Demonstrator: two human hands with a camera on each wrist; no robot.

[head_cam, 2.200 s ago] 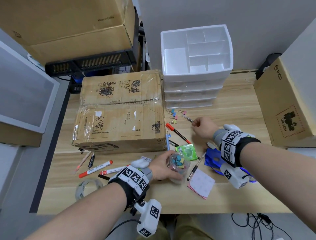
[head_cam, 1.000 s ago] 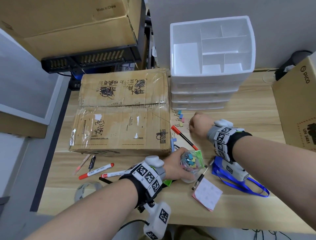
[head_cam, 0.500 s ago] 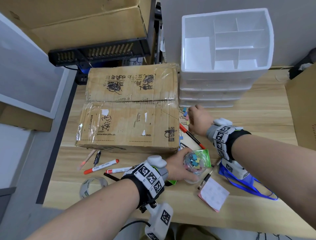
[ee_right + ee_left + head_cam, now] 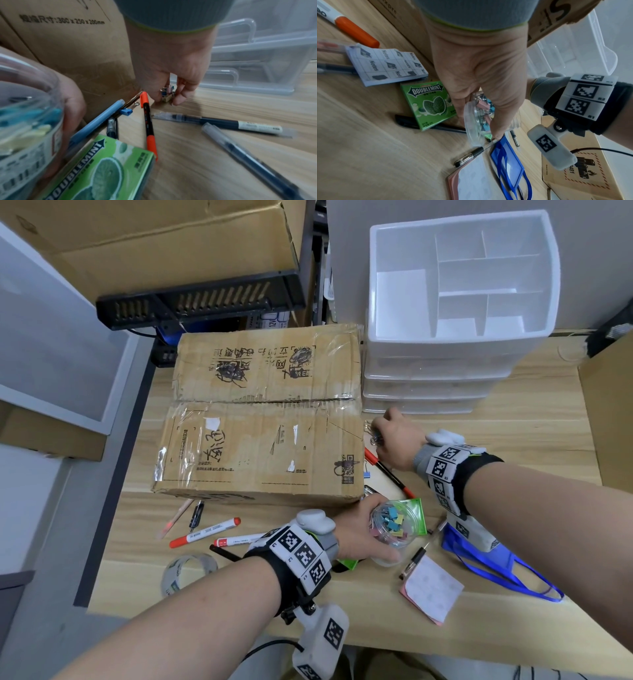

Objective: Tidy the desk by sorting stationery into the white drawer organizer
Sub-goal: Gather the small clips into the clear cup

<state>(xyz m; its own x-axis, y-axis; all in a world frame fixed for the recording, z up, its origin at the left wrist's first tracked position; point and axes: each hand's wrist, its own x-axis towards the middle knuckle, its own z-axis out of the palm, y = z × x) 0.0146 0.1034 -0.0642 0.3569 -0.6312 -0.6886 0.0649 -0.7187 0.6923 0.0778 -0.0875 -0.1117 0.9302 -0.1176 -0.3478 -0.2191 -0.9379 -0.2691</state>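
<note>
1. The right hand (image 4: pixel 171 65) has thumb and fingertips (image 4: pixel 178 100) drawn together around a small cluster of binder clips (image 4: pixel 167 94) on the desk (image 4: pixel 513 446), just in front of the white drawer organizer (image 4: pixel 459 285), with the cardboard box (image 4: pixel 260 419) beside the thumb.
2. The left hand (image 4: pixel 356 529) curls round a clear jar (image 4: pixel 392 525) of coloured clips, thumb on one side and fingers on the other.
3. Risk: the clips look small and bunched, so a partial pinch could drop one or flick it against the box.
4. Risk: the red pen (image 4: pixel 148 121) lies right beside the pinching fingers; a sideways drag could roll it.
5. Risk: the jar seems to be held tilted with its lid (image 4: pixel 473 121) off below it, so clips might spill.
6. Counts: one loose blue clip (image 4: pixel 126 112) near the thumb; two green gum boxes (image 4: pixel 428 104); two red-capped markers (image 4: pixel 205 531) beyond the left wrist; one tape roll (image 4: pixel 188 571). How many clips are in the pinch cannot be told.
</note>
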